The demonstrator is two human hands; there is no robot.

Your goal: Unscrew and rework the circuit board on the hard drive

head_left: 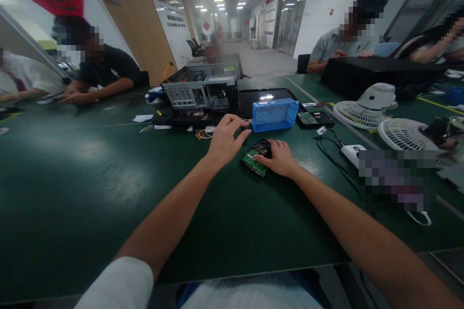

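A hard drive (256, 155) with a green circuit board facing up lies on the dark green table (90, 193). My right hand (277, 158) rests on its right side, fingers curled over it and holding it down. My left hand (225, 140) hovers just left of and above the drive, fingers bent and pinched together on a thin tool or cable that I cannot make out. A blue plastic bin (274, 114) stands just behind both hands. An open computer case (201, 94) lies farther back on the left.
Two white desk fans (366, 106) (402, 135) lie at the right, with black cables (331, 149) and a white device (353, 153) beside them. A second circuit board (314, 119) sits right of the bin. Other people sit at the table's far left and far right.
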